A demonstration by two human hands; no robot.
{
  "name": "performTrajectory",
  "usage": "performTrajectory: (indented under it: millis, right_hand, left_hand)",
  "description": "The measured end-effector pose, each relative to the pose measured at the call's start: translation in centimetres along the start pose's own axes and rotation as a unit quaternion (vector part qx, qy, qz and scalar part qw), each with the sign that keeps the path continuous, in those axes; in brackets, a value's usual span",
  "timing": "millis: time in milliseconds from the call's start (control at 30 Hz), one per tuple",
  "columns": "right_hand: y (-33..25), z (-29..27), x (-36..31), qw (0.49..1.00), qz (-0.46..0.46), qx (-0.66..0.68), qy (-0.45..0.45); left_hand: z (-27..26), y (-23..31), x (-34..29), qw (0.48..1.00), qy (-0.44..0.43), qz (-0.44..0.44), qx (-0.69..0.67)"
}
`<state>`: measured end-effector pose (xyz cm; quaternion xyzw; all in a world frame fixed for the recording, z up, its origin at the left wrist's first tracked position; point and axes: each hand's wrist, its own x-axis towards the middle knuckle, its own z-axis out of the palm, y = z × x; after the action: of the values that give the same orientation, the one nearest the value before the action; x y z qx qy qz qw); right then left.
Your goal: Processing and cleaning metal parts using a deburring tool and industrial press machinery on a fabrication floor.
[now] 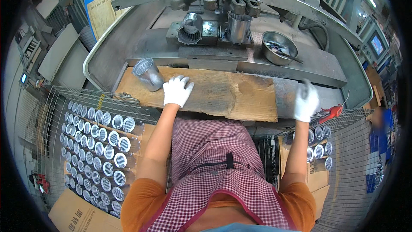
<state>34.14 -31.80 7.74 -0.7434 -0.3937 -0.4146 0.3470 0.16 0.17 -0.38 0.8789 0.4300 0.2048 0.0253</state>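
Resting left hand (177,92): flat on cardboard (214,91), grasping nothing.
Metal cup (149,75), left of centre: probably light, stiff, slick; hold round wall.
Right hand (306,104): blurred, cannot tell grip.

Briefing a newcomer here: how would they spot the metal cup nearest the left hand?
Find the cardboard between apron and machine. At its left end, beside the white-gloved left hand, sits a silvery cup. It's the only cup there; two others are on the machine.

Cup (148,75) on cardboard (214,92), left of bowl (274,59)
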Motion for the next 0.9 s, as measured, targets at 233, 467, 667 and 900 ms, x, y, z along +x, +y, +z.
performTrajectory:
  millis: [233, 467, 667, 900]
  right_hand:
    - [-12.1, 11.4, 10.5, 0.962, -0.136, 0.205, -0.119]
    - [-15.5, 19.1, 17.2, 0.949, -0.067, 0.057, -0.304]
    - [-15.1, 15.5, 14.9, 0.958, -0.104, 0.124, -0.235]
    - [-18.5, 10.4, 5.1, 0.925, -0.165, 0.239, -0.246]
  left_hand:
    - [-0.2, -0.1, -0.2, 1.000, 0.010, 0.006, -0.003]
    - [-0.3, -0.3, -0.2, 0.999, 0.026, 0.006, -0.029]
    - [-2.2, 0.8, 2.7, 0.969, 0.150, -0.001, -0.197]
    - [-4.2, 3.9, 15.2, 0.969, 0.154, -0.159, -0.108]
